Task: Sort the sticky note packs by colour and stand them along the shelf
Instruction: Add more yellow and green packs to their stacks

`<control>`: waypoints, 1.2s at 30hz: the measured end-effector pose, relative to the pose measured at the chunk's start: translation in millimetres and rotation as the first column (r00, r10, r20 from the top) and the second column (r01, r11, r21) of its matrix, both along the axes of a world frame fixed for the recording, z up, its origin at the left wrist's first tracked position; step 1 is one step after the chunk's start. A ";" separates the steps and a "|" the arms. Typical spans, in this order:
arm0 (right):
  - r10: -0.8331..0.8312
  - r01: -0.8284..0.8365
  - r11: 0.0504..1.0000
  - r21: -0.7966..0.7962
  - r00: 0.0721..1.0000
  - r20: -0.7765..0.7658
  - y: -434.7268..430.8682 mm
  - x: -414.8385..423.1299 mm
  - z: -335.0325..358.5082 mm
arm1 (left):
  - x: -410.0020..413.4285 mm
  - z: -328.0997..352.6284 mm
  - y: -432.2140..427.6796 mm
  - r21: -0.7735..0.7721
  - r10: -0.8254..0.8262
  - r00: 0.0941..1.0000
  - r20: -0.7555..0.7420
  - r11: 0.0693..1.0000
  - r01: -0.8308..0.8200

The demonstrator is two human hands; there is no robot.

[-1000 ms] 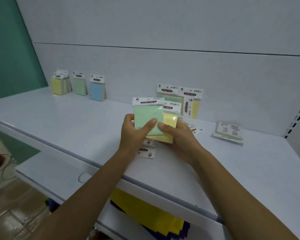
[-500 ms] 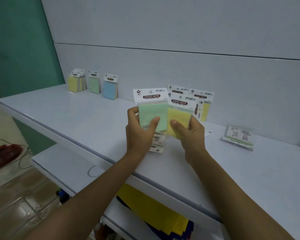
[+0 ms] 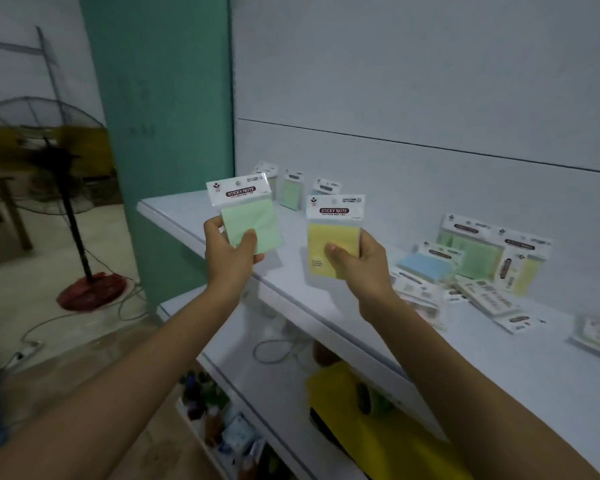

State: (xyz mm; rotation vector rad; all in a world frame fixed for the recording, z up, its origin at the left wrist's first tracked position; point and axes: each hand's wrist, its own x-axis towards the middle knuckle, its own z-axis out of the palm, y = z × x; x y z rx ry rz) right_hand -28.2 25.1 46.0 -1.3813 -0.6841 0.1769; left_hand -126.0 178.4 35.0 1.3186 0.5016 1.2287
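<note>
dim, flat, cool light with no clear source and only soft shadows. motion blur smears the loose packs (image 3: 478, 271) at right and the fan (image 3: 49, 157) at left. the shelf (image 3: 499, 362) edge bows with wide-angle distortion; lower corners are dark and soft.

Motion blur smears the unsorted pile (image 3: 471, 268); labels unreadable.

Both bare forearms reached forward and up, wrists raised. The left hand (image 3: 231, 252) pinched a green pack (image 3: 252, 226) — thumb across its front, fingers behind. The right hand (image 3: 355, 259) gripped a yellow pack (image 3: 329, 242) the same way, held apart from the left.
</note>
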 end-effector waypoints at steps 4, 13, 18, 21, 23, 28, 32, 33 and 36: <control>0.094 -0.097 0.995 -0.017 0.990 -0.102 76.0 -44.8 0.7 | -64.4 -6.2 68.4 0.010 0.082 0.996 -0.029 0.997 -0.082; 0.188 -0.197 0.978 -0.067 0.975 -0.115 232.9 -137.8 7.2 | -184.3 -28.8 206.8 0.056 0.145 0.975 -0.170 0.989 -0.138; 0.187 -0.200 0.975 -0.097 0.974 -0.130 288.0 -160.4 -6.3 | -208.3 -33.3 256.9 0.062 0.110 0.978 -0.178 0.993 -0.101; 0.153 -0.170 0.979 -0.116 0.978 -0.143 306.2 -159.2 -11.1 | -205.9 -34.8 282.4 0.072 0.093 0.979 -0.184 0.994 -0.081; 0.115 -0.135 0.981 -0.140 0.983 -0.141 314.2 -151.3 -11.3 | -195.6 -35.6 295.9 0.079 0.084 0.978 -0.191 0.994 -0.070; 0.041 -0.056 0.990 -0.132 0.993 -0.115 331.8 -108.3 -7.4 | -139.3 -25.7 322.7 0.065 0.026 0.985 -0.170 0.998 -0.015; -0.031 0.017 0.991 -0.134 0.994 -0.104 346.8 -56.4 -9.0 | -73.7 -10.3 344.5 0.071 -0.073 0.985 -0.155 0.994 0.084; -0.048 0.034 0.990 -0.138 0.993 -0.105 350.6 -42.4 -9.4 | -57.0 -7.4 349.3 0.073 -0.094 0.985 -0.148 0.992 0.106; -0.086 0.067 0.987 -0.146 0.989 -0.122 362.3 -1.4 -10.0 | -10.3 -2.7 361.5 0.077 -0.161 0.977 -0.140 0.982 0.172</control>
